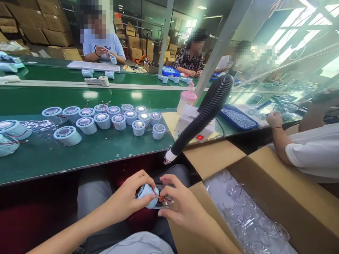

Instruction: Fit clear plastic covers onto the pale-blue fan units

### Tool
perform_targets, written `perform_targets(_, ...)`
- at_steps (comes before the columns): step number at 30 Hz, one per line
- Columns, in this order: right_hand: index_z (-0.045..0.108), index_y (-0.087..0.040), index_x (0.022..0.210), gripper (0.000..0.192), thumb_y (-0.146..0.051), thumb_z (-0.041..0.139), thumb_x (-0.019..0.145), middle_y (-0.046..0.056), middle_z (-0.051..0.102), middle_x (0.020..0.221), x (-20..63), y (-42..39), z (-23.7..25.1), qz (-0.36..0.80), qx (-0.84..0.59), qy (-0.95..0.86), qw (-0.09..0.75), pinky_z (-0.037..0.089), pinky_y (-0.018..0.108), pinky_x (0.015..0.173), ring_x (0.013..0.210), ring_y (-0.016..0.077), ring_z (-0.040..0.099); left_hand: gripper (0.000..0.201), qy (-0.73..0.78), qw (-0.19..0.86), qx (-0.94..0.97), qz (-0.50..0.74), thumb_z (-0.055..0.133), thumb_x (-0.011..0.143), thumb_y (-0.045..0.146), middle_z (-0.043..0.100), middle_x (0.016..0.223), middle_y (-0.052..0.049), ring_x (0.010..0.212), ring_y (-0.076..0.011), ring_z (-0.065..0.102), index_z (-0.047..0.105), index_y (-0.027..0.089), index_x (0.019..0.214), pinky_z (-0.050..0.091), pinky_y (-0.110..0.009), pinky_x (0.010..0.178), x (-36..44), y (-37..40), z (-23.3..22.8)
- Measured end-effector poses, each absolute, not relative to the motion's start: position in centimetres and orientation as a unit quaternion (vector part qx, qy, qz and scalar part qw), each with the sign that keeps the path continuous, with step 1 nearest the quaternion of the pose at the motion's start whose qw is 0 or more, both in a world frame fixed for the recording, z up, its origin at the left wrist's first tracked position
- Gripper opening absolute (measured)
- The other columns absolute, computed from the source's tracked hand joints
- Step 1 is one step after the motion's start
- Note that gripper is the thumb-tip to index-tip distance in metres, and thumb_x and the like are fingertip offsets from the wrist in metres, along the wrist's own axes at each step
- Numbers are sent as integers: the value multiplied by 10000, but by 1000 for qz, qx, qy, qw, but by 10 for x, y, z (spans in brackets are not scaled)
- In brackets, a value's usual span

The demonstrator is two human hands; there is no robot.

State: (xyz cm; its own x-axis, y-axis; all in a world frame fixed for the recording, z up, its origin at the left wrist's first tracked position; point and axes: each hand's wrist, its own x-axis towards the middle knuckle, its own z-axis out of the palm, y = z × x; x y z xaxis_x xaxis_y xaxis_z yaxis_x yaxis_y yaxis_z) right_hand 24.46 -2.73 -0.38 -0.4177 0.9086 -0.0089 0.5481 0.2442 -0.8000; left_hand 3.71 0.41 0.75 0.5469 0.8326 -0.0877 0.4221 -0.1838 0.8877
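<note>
Above my lap, my left hand [132, 197] is closed round a light-blue cylindrical housing [148, 194], thumb and fingers pressing its sides. Thin red wires [156, 194] come out of the housing toward my right hand. My right hand [182, 203] curls its fingers round a clear plastic cup-like part [168, 202] that sits against the housing's end. Whether the two parts are joined cannot be seen, since fingers cover the seam. Just above the hands hangs the metal-tipped nozzle [167, 160] of a black ribbed hose [212, 106].
Several similar blue housings [86, 125] with wires stand on the green bench [100, 153]. To my right, an open carton [286, 190] holds clear plastic parts [246, 215]. A white box with a red switch [196, 123] and a blue tray [239, 118] sit behind. Co-workers sit across and at right.
</note>
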Motion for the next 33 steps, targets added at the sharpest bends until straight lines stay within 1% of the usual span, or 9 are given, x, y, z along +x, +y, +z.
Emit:
perform_targets(2, 660, -217, 804, 64, -273, 669, 776, 74, 542, 1176, 240, -26, -2, 446, -482, -701, 280, 445, 370, 941, 1107, 235, 537, 340, 436, 472, 726, 246, 707, 736, 297, 568, 973, -24, 884, -202, 550, 623, 252, 1062, 443, -307, 816, 33, 3, -2)
perform_targets(4, 668, -210, 741, 182, -336, 587, 845, 77, 580, 1101, 235, -25, -4, 464, -494, -659, 324, 469, 349, 877, 1033, 222, 567, 495, 432, 473, 721, 266, 789, 651, 363, 546, 976, -25, 887, -207, 551, 621, 275, 1109, 462, -316, 807, 30, 3, -13)
perform_targets(9, 669, -192, 555, 274, -316, 614, 793, 88, 645, 943, 227, -25, -11, 501, -534, -555, 395, 491, 268, 599, 882, 225, 610, 599, 391, 470, 751, 250, 840, 562, 408, 494, 1146, -73, 1065, -272, 526, 656, 292, 1120, 424, -406, 956, 26, 7, -29)
perform_targets(14, 674, -194, 487, 277, -293, 664, 746, 72, 698, 864, 233, -20, -12, 529, -529, -499, 437, 510, 319, 744, 869, 220, 641, 635, 341, 557, 722, 226, 819, 629, 317, 582, 1190, -76, 1117, -266, 539, 572, 277, 1213, 412, -397, 994, 25, 6, -21)
perform_targets(18, 741, -209, 737, 139, -341, 753, 697, 91, 693, 1075, 239, -21, -11, 582, -456, -524, 422, 533, 354, 816, 1029, 257, 630, 561, 361, 679, 582, 267, 766, 703, 260, 534, 1274, -57, 1110, -231, 549, 540, 278, 1216, 468, -341, 934, 26, -2, -16)
perform_targets(21, 673, -252, 1066, 455, -242, 820, 635, 98, 608, 1265, 243, -27, -12, 496, -436, -647, 381, 479, 395, 958, 1183, 267, 549, 545, 361, 740, 486, 294, 756, 715, 291, 552, 1226, -59, 990, -202, 587, 524, 257, 1207, 518, -297, 808, 27, -8, -15)
perform_targets(25, 604, -244, 1119, 482, -203, 793, 677, 99, 616, 1237, 246, -33, -14, 423, -420, -717, 361, 472, 378, 980, 1148, 241, 575, 624, 348, 772, 464, 261, 754, 710, 362, 582, 1134, -80, 855, -201, 609, 479, 241, 1257, 527, -267, 633, 25, -11, -13)
perform_targets(30, 558, -268, 1153, 498, -245, 777, 707, 59, 615, 1204, 245, -35, -13, 528, -413, -642, 371, 533, 301, 897, 1100, 205, 599, 722, 346, 708, 563, 248, 794, 681, 271, 488, 1340, -63, 1146, -256, 541, 457, 316, 1318, 468, -345, 938, 16, -10, -11)
perform_targets(33, 569, -291, 1138, 492, -256, 786, 698, 24, 618, 1168, 243, -34, -11, 574, -414, -604, 366, 538, 278, 878, 1048, 185, 616, 739, 334, 675, 610, 249, 798, 676, 236, 474, 1370, -54, 1216, -260, 498, 453, 333, 1322, 419, -367, 1014, 12, -8, -11)
